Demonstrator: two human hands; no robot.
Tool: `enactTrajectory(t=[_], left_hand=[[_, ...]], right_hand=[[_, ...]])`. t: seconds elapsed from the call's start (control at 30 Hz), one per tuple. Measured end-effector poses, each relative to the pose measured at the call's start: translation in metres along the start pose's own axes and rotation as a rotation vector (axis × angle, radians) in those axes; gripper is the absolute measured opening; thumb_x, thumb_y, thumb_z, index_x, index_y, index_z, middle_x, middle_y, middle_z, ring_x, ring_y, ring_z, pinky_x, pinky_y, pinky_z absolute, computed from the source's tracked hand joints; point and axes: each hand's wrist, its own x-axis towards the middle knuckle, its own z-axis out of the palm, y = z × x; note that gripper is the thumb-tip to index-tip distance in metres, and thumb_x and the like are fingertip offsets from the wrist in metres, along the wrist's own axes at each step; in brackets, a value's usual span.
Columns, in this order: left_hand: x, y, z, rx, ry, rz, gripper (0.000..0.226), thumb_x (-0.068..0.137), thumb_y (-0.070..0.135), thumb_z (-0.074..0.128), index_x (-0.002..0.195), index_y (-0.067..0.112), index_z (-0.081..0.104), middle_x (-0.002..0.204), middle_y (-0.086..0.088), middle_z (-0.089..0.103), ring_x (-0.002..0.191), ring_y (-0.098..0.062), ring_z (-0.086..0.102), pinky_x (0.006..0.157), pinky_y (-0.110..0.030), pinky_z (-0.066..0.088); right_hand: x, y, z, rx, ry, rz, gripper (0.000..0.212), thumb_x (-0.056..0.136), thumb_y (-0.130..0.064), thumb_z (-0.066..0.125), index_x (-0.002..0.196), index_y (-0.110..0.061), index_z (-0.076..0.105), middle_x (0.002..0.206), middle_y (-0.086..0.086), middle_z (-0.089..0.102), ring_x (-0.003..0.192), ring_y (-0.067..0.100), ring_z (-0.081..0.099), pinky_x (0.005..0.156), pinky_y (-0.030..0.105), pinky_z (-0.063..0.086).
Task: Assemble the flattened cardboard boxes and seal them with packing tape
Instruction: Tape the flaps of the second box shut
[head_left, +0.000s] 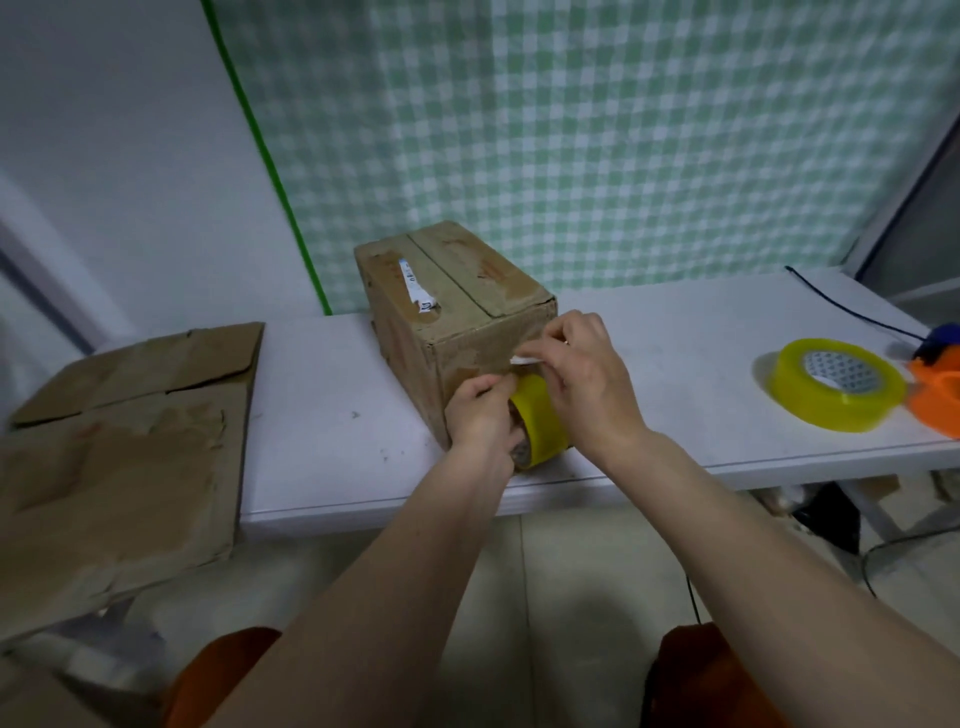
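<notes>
one box (457, 317) is up, left hand (480, 415) gripping the tape roll (537, 421), right hand (582, 374) pinching its end, flattened boxes (119, 441) still waiting

An assembled cardboard box (452, 317) stands mid-table, and both hands crowd its near face. Bare white table (332, 415) lies open between the box and the flattened cardboard sheets (124, 441) overhanging the left end. Right of the box, the surface is open up to a yellow tape roll (836, 384), touching an orange tape dispenser (935, 400) at the edge.
</notes>
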Motion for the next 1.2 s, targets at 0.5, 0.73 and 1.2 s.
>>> enactTrajectory(t=[0.5, 0.73, 1.2], left_hand=[[0.007, -0.006, -0.016, 0.081, -0.051, -0.109, 0.017, 0.093, 0.005, 0.060, 0.079, 0.014, 0.055, 0.084, -0.009, 0.058, 0.080, -0.022, 0.060, 0.063, -0.035, 0.053], [0.002, -0.010, -0.028, 0.203, -0.083, 0.029, 0.011, 0.093, 0.012, 0.061, 0.083, 0.015, 0.059, 0.098, -0.010, 0.060, 0.094, -0.026, 0.059, 0.077, -0.038, 0.055], [-0.025, 0.018, -0.101, 0.529, 0.162, 0.474, 0.012, 0.088, 0.017, 0.067, 0.077, 0.022, 0.066, 0.076, -0.003, 0.065, 0.074, -0.017, 0.060, 0.067, -0.025, 0.050]], right_hand=[[-0.024, 0.052, -0.007, 0.063, -0.053, 0.522, 0.026, 0.087, 0.005, 0.057, 0.101, -0.011, 0.072, 0.103, 0.011, 0.057, 0.103, 0.027, 0.050, 0.078, 0.025, 0.038], [-0.061, 0.091, -0.007, 0.016, -0.129, 1.017, 0.029, 0.094, -0.005, 0.047, 0.123, -0.008, 0.053, 0.121, 0.017, 0.057, 0.109, 0.033, 0.054, 0.085, 0.032, 0.041], [0.018, 0.002, 0.004, 0.037, -0.166, 0.352, 0.045, 0.094, -0.033, 0.054, 0.137, -0.021, 0.046, 0.150, 0.014, 0.024, 0.138, 0.031, 0.017, 0.111, 0.041, 0.021]])
